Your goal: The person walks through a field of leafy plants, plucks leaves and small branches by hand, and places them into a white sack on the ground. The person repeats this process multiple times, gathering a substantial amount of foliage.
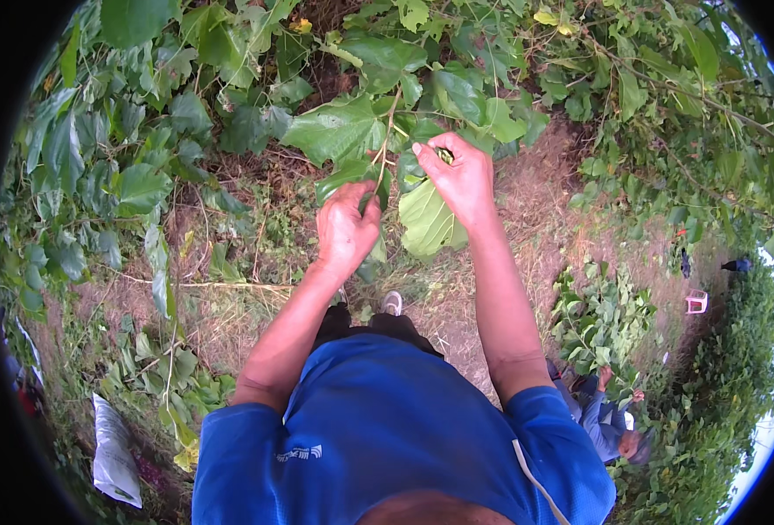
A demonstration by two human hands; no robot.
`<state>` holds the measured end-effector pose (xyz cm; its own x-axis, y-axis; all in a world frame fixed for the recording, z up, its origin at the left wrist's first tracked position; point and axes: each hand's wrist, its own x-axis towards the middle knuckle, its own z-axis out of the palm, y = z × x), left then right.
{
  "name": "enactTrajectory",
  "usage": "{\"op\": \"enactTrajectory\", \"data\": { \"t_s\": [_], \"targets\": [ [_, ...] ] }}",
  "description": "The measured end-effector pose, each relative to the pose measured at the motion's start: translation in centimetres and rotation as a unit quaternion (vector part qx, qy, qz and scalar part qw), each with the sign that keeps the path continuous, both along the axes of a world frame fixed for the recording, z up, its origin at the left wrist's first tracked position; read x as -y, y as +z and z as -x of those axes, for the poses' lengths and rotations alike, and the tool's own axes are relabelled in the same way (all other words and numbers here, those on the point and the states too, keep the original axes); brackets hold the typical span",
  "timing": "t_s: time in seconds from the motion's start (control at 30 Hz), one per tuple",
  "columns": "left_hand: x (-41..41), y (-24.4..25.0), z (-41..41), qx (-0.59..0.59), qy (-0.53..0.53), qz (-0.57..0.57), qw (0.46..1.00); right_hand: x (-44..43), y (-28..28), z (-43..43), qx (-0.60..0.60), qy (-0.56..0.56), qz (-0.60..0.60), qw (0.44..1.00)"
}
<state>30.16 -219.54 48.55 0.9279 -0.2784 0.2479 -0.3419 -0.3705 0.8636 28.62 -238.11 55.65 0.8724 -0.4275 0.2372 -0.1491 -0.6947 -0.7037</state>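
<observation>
My left hand point(349, 226) grips the lower end of a thin leafy branch point(387, 134), thumb and fingers closed around it beside a green leaf. To its right, my right hand point(458, 174) is curled with thumb and index finger together, close to the branch; a small green piece shows inside the curl, too small to name. Below the right hand hangs a large pale-green leaf point(428, 220), its veined underside showing. A broad glossy leaf point(341, 128) spreads from the branch above my left hand.
Dense foliage point(131, 187) hangs left and above. A long branch point(708, 102) crosses the upper right. Cut leafy branches point(600, 315) lie at right near a seated person point(600, 420). A pink plastic stool point(696, 302) stands farther off, and a white sack point(115, 449) lies lower left.
</observation>
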Motion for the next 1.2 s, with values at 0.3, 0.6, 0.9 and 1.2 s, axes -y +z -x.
{"op": "enactTrajectory", "data": {
  "t_s": [0.3,0.6,0.9,1.2],
  "targets": [
    [0.0,1.1,0.1,0.053,-0.014,-0.01,0.998,1.8,-2.0,-5.6,-0.202,0.095,0.187,0.957],
    [-0.5,0.8,-0.3,0.041,-0.022,0.016,0.999,1.5,-3.9,-5.2,-0.085,0.074,0.16,0.981],
    [-0.7,0.9,-0.7,0.017,-0.034,0.033,0.999,1.6,-6.9,-6.0,0.218,-0.036,0.125,0.967],
    [-0.9,-0.4,-0.7,-0.037,-0.016,0.04,0.998,3.6,0.2,-4.9,0.239,-0.044,0.038,0.969]
  ]
}}
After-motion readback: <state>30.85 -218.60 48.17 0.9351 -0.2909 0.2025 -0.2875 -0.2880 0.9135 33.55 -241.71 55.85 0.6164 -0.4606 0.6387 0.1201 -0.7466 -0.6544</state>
